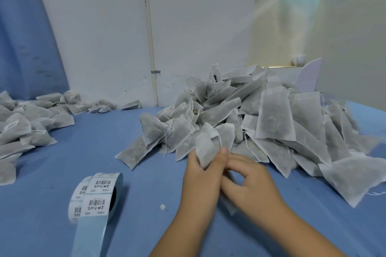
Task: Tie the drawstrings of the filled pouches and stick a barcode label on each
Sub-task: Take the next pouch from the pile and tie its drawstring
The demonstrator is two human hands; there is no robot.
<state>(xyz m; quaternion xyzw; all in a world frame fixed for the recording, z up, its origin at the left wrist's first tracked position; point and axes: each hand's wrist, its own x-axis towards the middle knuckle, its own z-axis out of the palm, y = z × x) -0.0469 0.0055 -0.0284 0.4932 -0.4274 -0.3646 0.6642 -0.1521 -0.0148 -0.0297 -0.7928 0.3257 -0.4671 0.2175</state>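
Note:
My left hand [200, 175] grips a grey filled pouch [206, 148] near its neck, thumb up against the fabric. Close beside it, my right hand [250, 183] has its fingers curled at the lower part of the same pouch; whether it pinches the drawstring is hidden. A big heap of grey pouches [271, 119] with loose white strings lies just behind my hands. The roll of barcode labels [96, 196] stands on the blue table to the left, its backing strip trailing toward me.
A second pile of pouches [27, 125], some with white labels, covers the left side of the blue table [125, 142]. A white wall with a thin pipe [152, 48] closes the back. A small white scrap [162, 207] lies near my left forearm.

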